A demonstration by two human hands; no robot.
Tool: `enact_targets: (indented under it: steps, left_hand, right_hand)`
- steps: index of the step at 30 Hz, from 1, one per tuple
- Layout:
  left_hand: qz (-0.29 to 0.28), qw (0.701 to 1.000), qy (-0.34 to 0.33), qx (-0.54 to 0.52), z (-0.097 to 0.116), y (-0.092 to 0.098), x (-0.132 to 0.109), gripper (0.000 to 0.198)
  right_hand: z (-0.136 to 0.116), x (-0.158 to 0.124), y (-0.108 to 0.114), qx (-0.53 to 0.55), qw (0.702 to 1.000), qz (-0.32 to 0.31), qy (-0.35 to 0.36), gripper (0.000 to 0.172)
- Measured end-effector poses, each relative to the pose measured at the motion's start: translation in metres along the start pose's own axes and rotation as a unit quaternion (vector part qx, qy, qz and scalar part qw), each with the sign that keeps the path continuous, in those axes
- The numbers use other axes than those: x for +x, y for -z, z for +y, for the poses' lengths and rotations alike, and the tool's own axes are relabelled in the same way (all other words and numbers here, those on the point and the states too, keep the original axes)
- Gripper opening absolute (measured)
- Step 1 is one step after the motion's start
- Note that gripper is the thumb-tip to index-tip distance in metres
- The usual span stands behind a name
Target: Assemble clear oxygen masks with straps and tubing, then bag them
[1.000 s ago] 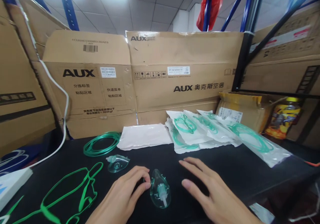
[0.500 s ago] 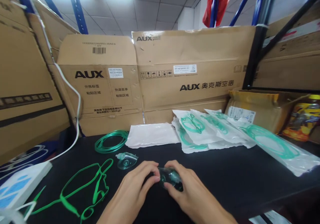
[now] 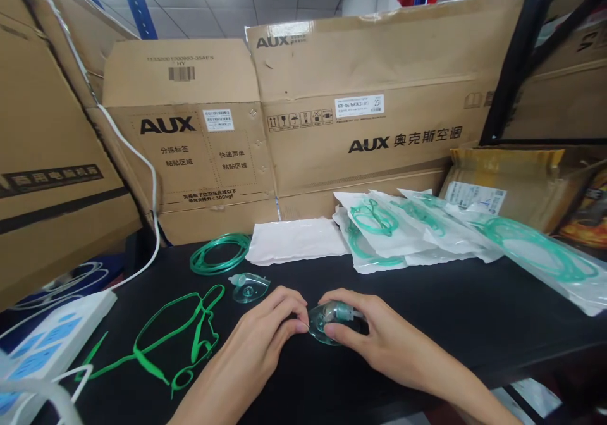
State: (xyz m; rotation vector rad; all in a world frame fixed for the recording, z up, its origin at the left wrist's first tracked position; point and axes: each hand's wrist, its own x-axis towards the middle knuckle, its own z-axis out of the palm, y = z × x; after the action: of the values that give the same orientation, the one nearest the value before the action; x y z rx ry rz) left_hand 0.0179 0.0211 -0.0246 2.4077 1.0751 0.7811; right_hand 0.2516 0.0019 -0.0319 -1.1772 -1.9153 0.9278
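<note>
In the head view my right hand [image 3: 367, 324] is closed around a clear green oxygen mask [image 3: 318, 316], thumb in front and fingers over the top. My left hand [image 3: 277, 320] pinches at the mask's left edge, thumb and fingertips together. Whatever small part lies between those fingertips is mostly hidden. A second clear mask [image 3: 250, 289] rests on the black table to the left, beyond my left hand. Nearer the left side lies a tangle of green elastic strap [image 3: 150, 367]. Behind it sits a coil of green tubing [image 3: 198, 267].
White packets [image 3: 298, 240] lie flat at the back. Several clear-fronted bags [image 3: 420, 255] of green tubing spread to the right. A white power strip [image 3: 61, 327] with cables stands at left. Cardboard boxes [image 3: 313, 159] wall the back; an open carton [image 3: 531, 184] is at back right.
The mask has turned and shifted right with my right hand, showing its connector. My left hand stays pinched at its left edge. The whole view has tilted down slightly.
</note>
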Motion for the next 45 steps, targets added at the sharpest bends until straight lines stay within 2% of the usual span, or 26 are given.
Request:
enact_targets:
  steps: [6,10,16,22,27,30,32,35,41,45]
  left_hand:
    - [-0.028,0.999,0.016,-0.026,0.006,-0.002,0.002,0.018]
    - [-0.024,0.999,0.017,-0.039,0.008,-0.002,0.003,0.016]
    - [-0.035,0.998,0.014,-0.051,0.016,0.005,0.0,0.026]
    - [-0.03,0.999,-0.012,-0.023,0.02,0.004,-0.006,0.025]
    - [-0.018,0.999,-0.017,-0.04,0.018,0.006,-0.007,0.024]
    - [0.017,0.997,0.039,-0.065,0.016,0.008,-0.005,0.004]
    - [0.043,0.988,0.105,-0.104,0.014,0.01,-0.003,0.017]
    - [0.048,0.968,0.181,-0.169,0.014,0.009,-0.001,0.03]
    - [0.037,0.946,0.228,-0.23,0.017,-0.001,0.004,0.042]
    - [0.066,0.937,0.236,-0.249,0.022,-0.008,0.008,0.046]
  right_hand:
    - [-0.004,-0.004,0.0,-0.009,1.0,-0.024,-0.005,0.024]
    - [-0.009,-0.003,0.002,0.014,0.999,-0.038,0.015,0.017]
    - [-0.007,-0.002,0.006,0.118,0.99,-0.081,0.003,0.018]
    - [-0.005,-0.003,0.006,0.2,0.976,-0.076,-0.034,0.022]
    - [-0.012,-0.004,0.007,0.272,0.954,-0.113,-0.047,0.027]
    - [-0.016,-0.005,0.008,0.267,0.957,-0.112,-0.032,0.027]
    - [-0.018,-0.006,0.009,0.257,0.961,-0.103,-0.016,0.027]
    - [-0.02,-0.006,0.008,0.261,0.962,-0.079,0.0,0.026]
    - [-0.023,-0.007,0.003,0.249,0.968,-0.015,0.022,0.024]
    - [-0.02,-0.005,-0.003,0.248,0.968,0.024,0.034,0.027]
